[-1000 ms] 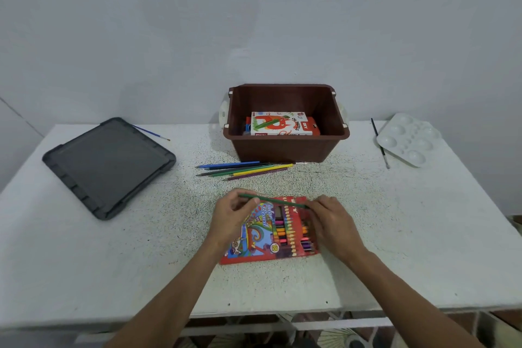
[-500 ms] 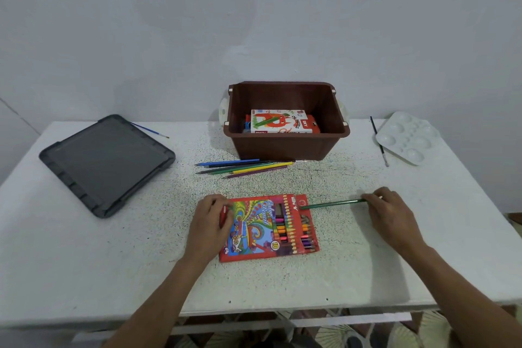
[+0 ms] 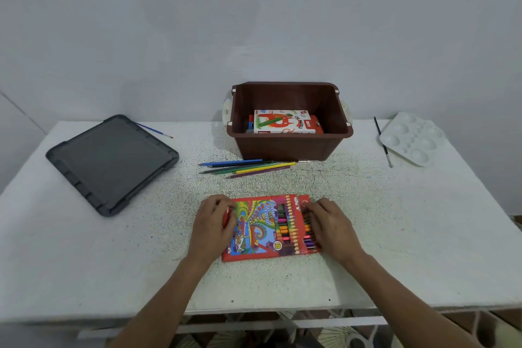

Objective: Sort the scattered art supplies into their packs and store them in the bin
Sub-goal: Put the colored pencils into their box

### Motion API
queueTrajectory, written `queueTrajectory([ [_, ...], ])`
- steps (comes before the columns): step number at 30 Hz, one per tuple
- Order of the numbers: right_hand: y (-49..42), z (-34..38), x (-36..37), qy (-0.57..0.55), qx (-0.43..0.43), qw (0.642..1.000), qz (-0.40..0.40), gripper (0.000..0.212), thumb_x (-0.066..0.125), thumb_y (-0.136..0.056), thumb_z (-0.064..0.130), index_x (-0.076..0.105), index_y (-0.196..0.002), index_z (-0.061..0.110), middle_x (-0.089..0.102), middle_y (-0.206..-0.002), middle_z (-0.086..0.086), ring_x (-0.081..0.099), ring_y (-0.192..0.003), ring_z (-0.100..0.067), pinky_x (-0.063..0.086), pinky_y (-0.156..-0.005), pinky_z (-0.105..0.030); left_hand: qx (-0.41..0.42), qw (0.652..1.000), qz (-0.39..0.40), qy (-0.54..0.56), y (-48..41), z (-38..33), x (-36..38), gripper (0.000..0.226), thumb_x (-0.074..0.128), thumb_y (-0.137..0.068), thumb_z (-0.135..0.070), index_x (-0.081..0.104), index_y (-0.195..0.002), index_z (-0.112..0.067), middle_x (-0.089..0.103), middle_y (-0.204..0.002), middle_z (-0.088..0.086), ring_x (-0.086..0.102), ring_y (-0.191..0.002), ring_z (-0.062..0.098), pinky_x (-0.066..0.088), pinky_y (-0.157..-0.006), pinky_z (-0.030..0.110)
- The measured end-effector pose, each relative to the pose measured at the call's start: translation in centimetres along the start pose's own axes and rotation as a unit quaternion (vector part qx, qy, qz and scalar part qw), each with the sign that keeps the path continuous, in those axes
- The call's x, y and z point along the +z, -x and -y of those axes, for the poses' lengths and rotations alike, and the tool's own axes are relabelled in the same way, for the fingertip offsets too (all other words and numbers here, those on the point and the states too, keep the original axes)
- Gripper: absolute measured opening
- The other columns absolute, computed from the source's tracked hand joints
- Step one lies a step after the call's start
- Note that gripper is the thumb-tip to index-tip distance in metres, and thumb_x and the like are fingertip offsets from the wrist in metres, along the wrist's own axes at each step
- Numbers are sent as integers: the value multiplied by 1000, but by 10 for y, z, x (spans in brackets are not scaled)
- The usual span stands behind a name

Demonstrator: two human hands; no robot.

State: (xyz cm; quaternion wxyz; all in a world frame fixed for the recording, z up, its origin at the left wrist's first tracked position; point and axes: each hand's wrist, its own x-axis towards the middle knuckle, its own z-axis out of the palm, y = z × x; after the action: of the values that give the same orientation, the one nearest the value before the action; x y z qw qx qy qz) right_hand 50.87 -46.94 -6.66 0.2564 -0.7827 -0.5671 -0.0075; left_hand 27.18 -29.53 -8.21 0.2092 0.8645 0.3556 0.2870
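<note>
A red colour pencil pack [image 3: 262,229] lies flat on the white table near the front edge, with pencils showing through its window. My left hand [image 3: 214,223] grips the pack's left end. My right hand [image 3: 330,226] covers the pack's right end, fingertips at its top right corner; no pencil shows in it. Several loose colour pencils [image 3: 248,167] lie side by side in front of the brown bin [image 3: 291,147]. Inside the bin lies an oil pastels box [image 3: 284,121].
A dark grey lid [image 3: 113,161] lies at the left, with a blue paintbrush [image 3: 154,130] behind it. At the back right are a white paint palette [image 3: 412,138] and a black paintbrush [image 3: 382,144]. The table [image 3: 409,234] stands against a wall.
My right hand carried a green pencil out to the right, then came back to the pack's right end; the pencil is no longer visible. My left hand shifted to the pack's left end.
</note>
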Motion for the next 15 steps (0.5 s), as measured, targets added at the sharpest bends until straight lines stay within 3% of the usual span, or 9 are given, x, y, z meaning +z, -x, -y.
queueTrajectory([
  [3,2,1,-1,-8,5,1000,-4,21,63,-90,4,67,-110,7,60,-91,-7,59,-76,-24,54,-61,-36,-3,1000,5,-2,0,0,1,33,43,-93,-42,62,-102,-17,54,-108,-5,48,-98,5,42,-81,21],
  [8,3,7,-6,-9,-15,1000,-2,36,47,-91,31,73,-104,10,63,-86,-9,61,-72,-23,43,-61,-24,-12,1000,7,4,-1,0,2,20,53,-93,-33,62,-102,-17,55,-108,-5,49,-98,5,45,-79,23],
  [11,2,5,-5,-13,-1,1000,-1,19,69,-87,13,73,-105,10,62,-86,-9,61,-73,-25,45,-61,-26,-27,999,7,15,-3,0,2,17,55,-94,-32,62,-101,-18,55,-107,-6,51,-98,6,48,-78,24],
  [15,2,3,-2,-17,-7,1000,-4,26,76,-80,4,72,-106,9,62,-86,-10,60,-74,-26,48,-61,-29,-52,999,-11,13,-15,-4,1,11,63,-93,-22,63,-101,-15,58,-106,-4,50,-98,6,45,-78,23],
])
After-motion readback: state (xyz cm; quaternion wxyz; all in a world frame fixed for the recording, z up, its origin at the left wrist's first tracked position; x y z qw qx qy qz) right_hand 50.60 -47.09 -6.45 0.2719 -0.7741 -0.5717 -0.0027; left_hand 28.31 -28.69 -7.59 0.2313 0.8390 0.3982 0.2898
